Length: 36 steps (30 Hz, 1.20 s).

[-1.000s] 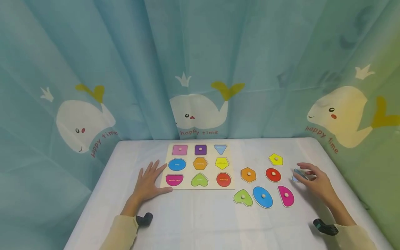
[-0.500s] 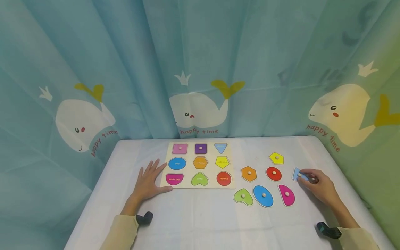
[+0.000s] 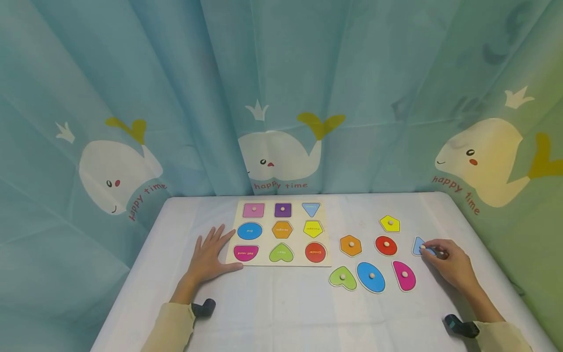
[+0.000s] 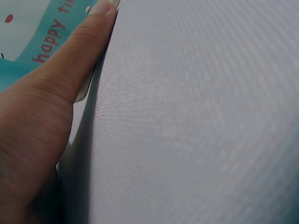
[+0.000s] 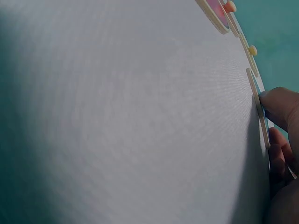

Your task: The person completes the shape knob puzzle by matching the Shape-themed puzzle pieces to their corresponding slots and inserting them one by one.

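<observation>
My right hand pinches the small knob of a light blue triangle puzzle piece at the table's right side. Its fingers cover part of the piece. In the right wrist view, the piece's pale edge shows beside the thumb. With fingers spread, my left hand rests at the left edge of the cream puzzle board. Only the left thumb shows clearly in the left wrist view. On the board, a pink square piece and a purple square piece sit in the far row.
Between board and right hand lie a yellow pentagon, an orange hexagon, a red circle, a green heart, a blue oval and a magenta half round. A whale-print curtain hangs behind the white table.
My right hand has come down onto the triangle piece, its fingertips closing on the knob. The left hand and the other pieces stay in place.
</observation>
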Each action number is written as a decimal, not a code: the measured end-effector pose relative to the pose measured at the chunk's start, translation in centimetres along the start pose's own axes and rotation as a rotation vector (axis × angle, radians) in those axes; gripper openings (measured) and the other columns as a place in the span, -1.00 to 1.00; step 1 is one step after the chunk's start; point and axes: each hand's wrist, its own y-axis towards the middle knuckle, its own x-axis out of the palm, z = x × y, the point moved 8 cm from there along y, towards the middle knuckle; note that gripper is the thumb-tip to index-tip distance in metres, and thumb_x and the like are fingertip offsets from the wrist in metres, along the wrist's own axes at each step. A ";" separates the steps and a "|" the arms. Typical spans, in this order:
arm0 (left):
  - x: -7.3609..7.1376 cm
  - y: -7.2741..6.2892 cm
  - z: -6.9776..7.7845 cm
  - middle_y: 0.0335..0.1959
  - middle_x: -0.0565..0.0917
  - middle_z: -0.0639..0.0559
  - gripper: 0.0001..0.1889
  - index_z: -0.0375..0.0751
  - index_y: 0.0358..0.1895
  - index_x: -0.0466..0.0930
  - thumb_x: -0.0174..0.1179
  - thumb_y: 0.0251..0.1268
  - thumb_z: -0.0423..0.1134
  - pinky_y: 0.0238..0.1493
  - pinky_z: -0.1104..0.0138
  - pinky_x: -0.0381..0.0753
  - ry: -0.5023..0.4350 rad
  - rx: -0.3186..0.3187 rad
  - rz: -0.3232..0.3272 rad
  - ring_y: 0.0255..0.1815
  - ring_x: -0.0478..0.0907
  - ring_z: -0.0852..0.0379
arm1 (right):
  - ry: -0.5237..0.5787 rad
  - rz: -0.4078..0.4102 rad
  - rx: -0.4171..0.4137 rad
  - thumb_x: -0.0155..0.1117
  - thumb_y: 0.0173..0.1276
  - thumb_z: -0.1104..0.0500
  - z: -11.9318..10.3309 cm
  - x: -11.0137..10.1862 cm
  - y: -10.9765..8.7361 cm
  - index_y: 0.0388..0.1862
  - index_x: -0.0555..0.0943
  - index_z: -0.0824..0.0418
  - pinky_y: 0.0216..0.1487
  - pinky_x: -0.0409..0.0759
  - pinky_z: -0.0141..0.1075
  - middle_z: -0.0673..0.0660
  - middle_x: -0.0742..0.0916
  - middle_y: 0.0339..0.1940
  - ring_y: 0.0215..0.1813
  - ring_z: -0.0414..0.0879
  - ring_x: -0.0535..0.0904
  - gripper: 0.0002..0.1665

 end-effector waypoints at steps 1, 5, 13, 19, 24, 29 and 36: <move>0.0 0.0 0.0 0.65 0.11 -0.23 0.09 -0.05 0.58 0.28 0.48 -0.06 0.29 0.51 -0.40 -0.26 0.000 0.002 0.002 0.65 -0.10 -0.35 | 0.001 0.001 0.001 0.40 0.44 0.07 0.0 0.0 0.0 -0.01 0.71 0.27 -0.26 0.41 -0.34 0.31 0.63 -0.01 -0.09 0.00 0.42 -0.68; 0.0 0.0 0.0 0.65 0.12 -0.24 0.08 -0.05 0.58 0.29 0.49 -0.06 0.29 0.50 -0.41 -0.25 -0.005 0.009 0.006 0.65 -0.09 -0.35 | -0.004 0.003 0.006 0.39 0.44 0.07 -0.2 -0.2 -0.1 -0.02 0.71 0.28 -0.27 0.41 -0.36 0.30 0.63 -0.02 -0.09 0.01 0.42 -0.69; -0.1 -0.1 0.1 0.65 0.11 -0.21 0.10 -0.04 0.58 0.28 0.47 -0.07 0.32 0.52 -0.38 -0.27 -0.010 0.001 0.007 0.66 -0.11 -0.33 | -0.007 0.009 0.025 0.40 0.44 0.06 -0.3 -0.4 -0.1 -0.02 0.72 0.29 -0.26 0.43 -0.33 0.33 0.63 -0.01 -0.09 0.06 0.46 -0.68; -0.1 -0.1 0.0 0.65 0.12 -0.23 0.09 -0.05 0.58 0.28 0.47 -0.07 0.32 0.52 -0.39 -0.27 -0.015 -0.008 -0.002 0.65 -0.10 -0.34 | 0.001 0.008 0.050 0.39 0.44 0.06 0.0 -0.3 -0.2 -0.03 0.72 0.31 -0.18 0.49 -0.17 0.38 0.62 0.04 -0.05 0.17 0.50 -0.67; -0.1 0.0 0.0 0.65 0.12 -0.24 0.09 -0.04 0.58 0.29 0.48 -0.06 0.32 0.51 -0.40 -0.28 -0.020 -0.009 -0.004 0.65 -0.10 -0.35 | -0.003 0.029 0.043 0.41 0.43 0.11 0.0 -0.1 -0.1 -0.05 0.72 0.32 -0.14 0.53 -0.09 0.40 0.63 0.04 -0.03 0.23 0.54 -0.70; -0.1 -0.1 -0.1 0.65 0.12 -0.23 0.09 -0.05 0.58 0.29 0.48 -0.07 0.32 0.51 -0.39 -0.29 -0.024 -0.010 -0.006 0.66 -0.11 -0.35 | -0.009 0.031 0.025 0.42 0.41 0.15 -0.4 0.0 0.2 -0.08 0.71 0.34 -0.16 0.55 -0.11 0.40 0.62 0.04 -0.05 0.24 0.57 -0.74; -0.2 -0.1 -0.1 0.64 0.12 -0.25 0.09 -0.06 0.58 0.29 0.47 -0.06 0.32 0.52 -0.39 -0.31 -0.021 -0.011 -0.016 0.65 -0.11 -0.36 | 0.007 0.000 0.018 0.38 0.44 0.12 -1.3 -0.6 1.3 -0.06 0.71 0.33 -0.24 0.49 -0.21 0.43 0.58 0.09 -0.04 0.24 0.52 -0.72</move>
